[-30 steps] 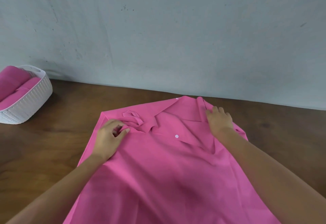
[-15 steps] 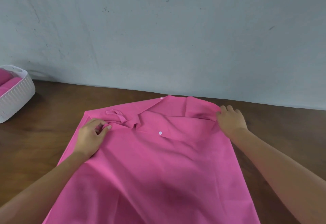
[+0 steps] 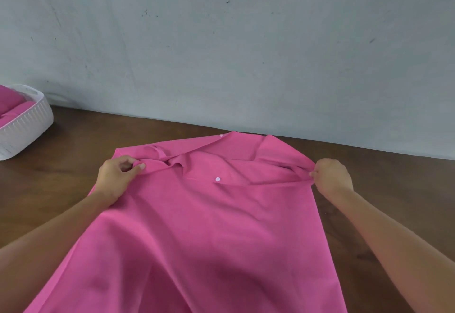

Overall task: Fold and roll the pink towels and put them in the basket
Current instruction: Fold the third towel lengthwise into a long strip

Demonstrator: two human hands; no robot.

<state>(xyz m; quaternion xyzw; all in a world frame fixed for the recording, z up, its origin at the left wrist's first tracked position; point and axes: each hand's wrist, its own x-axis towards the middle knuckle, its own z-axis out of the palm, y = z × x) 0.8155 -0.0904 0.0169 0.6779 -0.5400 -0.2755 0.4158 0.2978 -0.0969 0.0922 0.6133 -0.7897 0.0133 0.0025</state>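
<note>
While towel (image 3: 209, 226) lies flat, left hand (image 3: 115, 179), right hand (image 3: 332, 177) pinch opposite edges.

Soft, even daylight; faint shadows, sharp focus, slight wide-angle edge bowing.

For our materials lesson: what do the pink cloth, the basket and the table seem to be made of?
Pink cloth: thin woven fabric, matte; it creases and drapes softly.
Basket: probably white plastic, with moulded ribbed walls.
Table: likely dark wood or wood veneer, showing grain and a slight sheen.
</note>
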